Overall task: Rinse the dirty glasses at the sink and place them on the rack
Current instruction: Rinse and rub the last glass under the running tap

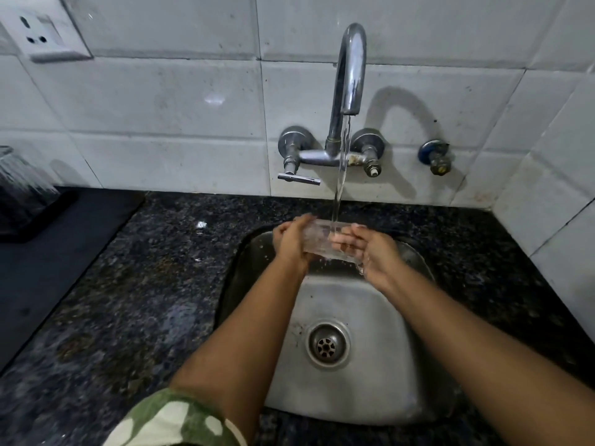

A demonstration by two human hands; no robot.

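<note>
Rinse step: left hand (291,241) and right hand (370,249) grip clear tumbler glass (318,241) sideways under chrome tap (349,69) stream. Next, likely: carry to dark rack (48,220), firm wet grip.

Home kitchen; steel sink (380,320), granite counter (135,300), tiled wall (161,101)

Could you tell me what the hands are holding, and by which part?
A clear glass, lying sideways under the tap: left hand at one end, right hand at the other.
</note>
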